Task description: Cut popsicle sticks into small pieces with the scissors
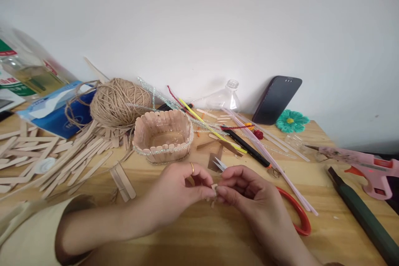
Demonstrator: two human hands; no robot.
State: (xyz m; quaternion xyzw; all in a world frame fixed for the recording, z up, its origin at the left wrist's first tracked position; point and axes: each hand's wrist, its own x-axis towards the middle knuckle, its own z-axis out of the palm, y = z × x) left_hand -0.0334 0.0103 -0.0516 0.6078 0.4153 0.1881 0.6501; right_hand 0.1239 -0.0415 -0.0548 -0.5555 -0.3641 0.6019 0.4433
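The wooden counter [187, 241] spreads beneath everything. Off to the right lies a pink glue gun [370, 170]; if it is hot, a careless sweep of the right arm could mean a burn. Red-handled scissors [305, 223] run under the right hand [252, 193], open blades pointing past its fingers; whether it grips them I cannot tell, but a sudden shift could nick the left hand [181, 191]. The stick basket [168, 156] stands just beyond the left hand, where a raised wrist might knock it. Both hands are nearly closed, thumbs and forefingers pinching a small pale piece [214, 187] between them, above the counter; uneven pressure could snap it or make it slip.
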